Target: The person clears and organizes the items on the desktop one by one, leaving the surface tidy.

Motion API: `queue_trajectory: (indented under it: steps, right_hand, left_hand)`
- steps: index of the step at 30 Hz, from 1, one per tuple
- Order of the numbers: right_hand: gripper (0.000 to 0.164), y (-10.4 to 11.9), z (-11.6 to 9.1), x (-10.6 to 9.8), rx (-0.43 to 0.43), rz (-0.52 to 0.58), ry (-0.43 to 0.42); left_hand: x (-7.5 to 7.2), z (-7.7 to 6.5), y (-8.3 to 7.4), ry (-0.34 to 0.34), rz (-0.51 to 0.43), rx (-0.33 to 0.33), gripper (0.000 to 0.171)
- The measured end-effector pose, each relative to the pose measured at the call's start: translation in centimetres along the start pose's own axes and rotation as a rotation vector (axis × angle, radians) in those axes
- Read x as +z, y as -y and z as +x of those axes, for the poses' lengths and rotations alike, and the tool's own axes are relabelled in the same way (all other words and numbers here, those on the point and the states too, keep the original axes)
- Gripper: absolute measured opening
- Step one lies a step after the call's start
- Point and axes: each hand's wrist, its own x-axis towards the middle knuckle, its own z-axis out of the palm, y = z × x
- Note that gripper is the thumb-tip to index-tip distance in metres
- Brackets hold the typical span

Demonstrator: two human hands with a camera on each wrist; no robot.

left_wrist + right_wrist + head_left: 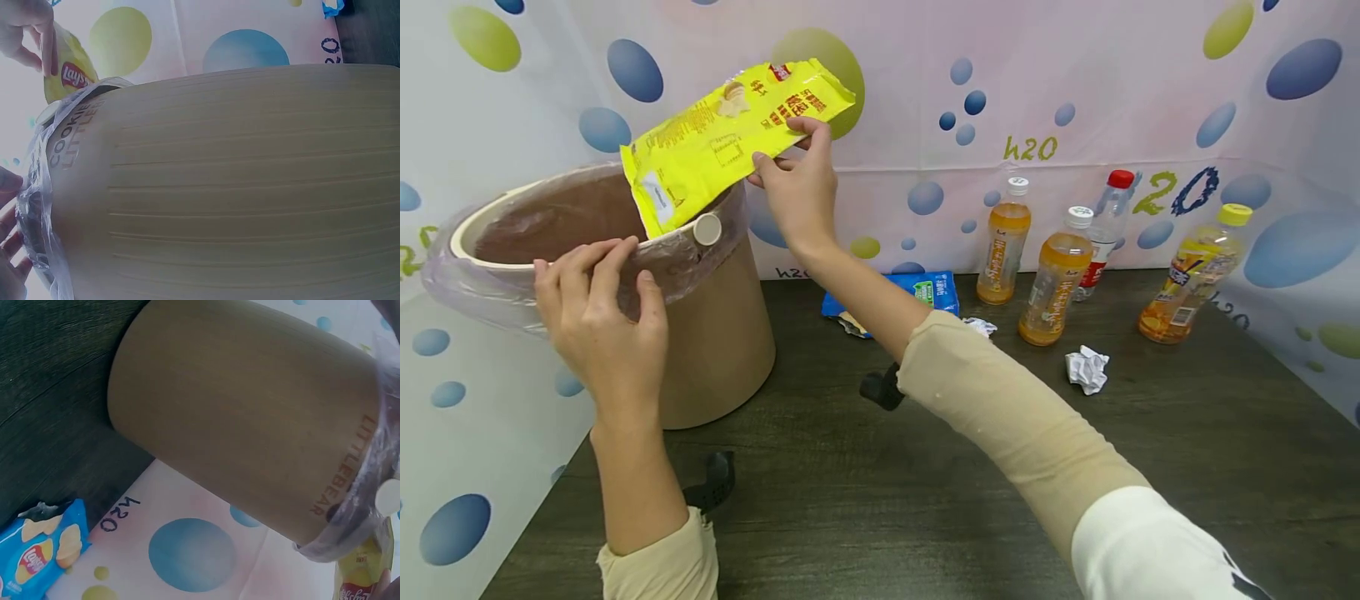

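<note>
My right hand (805,192) pinches the lower edge of a yellow Lay's chip bag (730,137), whose left end hangs over the mouth of a brown trash bin (718,350). A clear plastic liner (497,296) drapes over the bin's cream rim. My left hand (606,321) rests on the near side of that rim, fingers laid over the liner. In the left wrist view the yellow bag (72,72) shows beyond the rim, with the left fingers (9,219) on the liner. The right wrist view catches only a corner of the bag (362,569) below the liner.
A blue chip bag (936,287) lies by the back wall, a crumpled paper (981,327) beside it. Two orange drink bottles (1003,242), a red-capped bottle (1101,237) and a yellow-capped bottle (1195,275) stand to the right. Another paper ball (1086,370) lies before them.
</note>
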Motion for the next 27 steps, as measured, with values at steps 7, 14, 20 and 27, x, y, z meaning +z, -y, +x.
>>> queue_trajectory:
  steps: [7, 14, 20, 27]
  right_hand:
    - [0.045, -0.4, -0.9, 0.3, -0.084, -0.174, 0.078]
    - [0.047, -0.5, -1.8, -0.1, -0.114, -0.319, 0.171]
    - [0.044, -0.5, -2.6, -0.6, -0.141, -0.394, 0.262]
    - [0.045, -0.4, -3.7, -1.3, -0.169, -0.409, 0.342]
  left_hand:
    - [-0.4, -0.3, -0.5, -0.002, 0.002, 0.004, 0.028]
    - [-0.8, -0.6, -0.9, -0.006, 0.005, 0.011, 0.028]
    - [-1.2, -0.9, -1.3, -0.015, 0.008, 0.016, 0.028]
    - [-1.8, -1.3, -1.6, -0.025, 0.016, 0.006, 0.027]
